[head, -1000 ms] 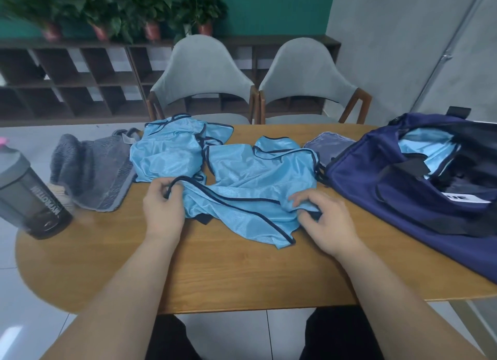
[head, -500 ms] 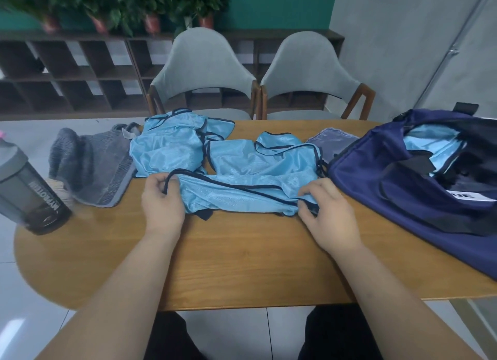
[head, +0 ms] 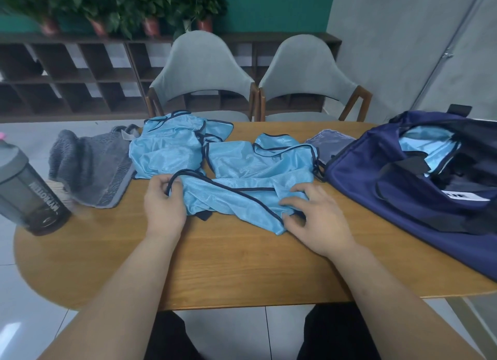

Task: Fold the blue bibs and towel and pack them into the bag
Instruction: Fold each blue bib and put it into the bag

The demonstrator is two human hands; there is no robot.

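Half a second back the bib [head: 236, 198] lay as a narrow band between my hands. Now its near right corner has slipped out, so I judge that fold needs redoing. Left hand [head: 165, 201] grips the dark trim; right hand [head: 317, 217] pinches the right end. Spare bibs [head: 166, 149] lie beyond, towel [head: 91, 166] left, open bag [head: 376, 187] right. Bottle [head: 29, 190] stands far left, out of the way.

Bibs [head: 242, 198]: light blue, shiny mesh, dark navy edging. Towel [head: 91, 166]: grey, ribbed texture, paler grey border band. Bag [head: 376, 187]: navy blue, black straps, white label with dark lettering. Table [head: 215, 265]: honey-brown wood grain. Bottle [head: 29, 198]: smoky grey, translucent, white lettering. Chairs [head: 201, 71]: grey shells, brown wooden frames. Wall [head: 269, 4]: teal. Plants [head: 121, 7]: green, reddish pots. Shelf [head: 80, 71]: dark brown.
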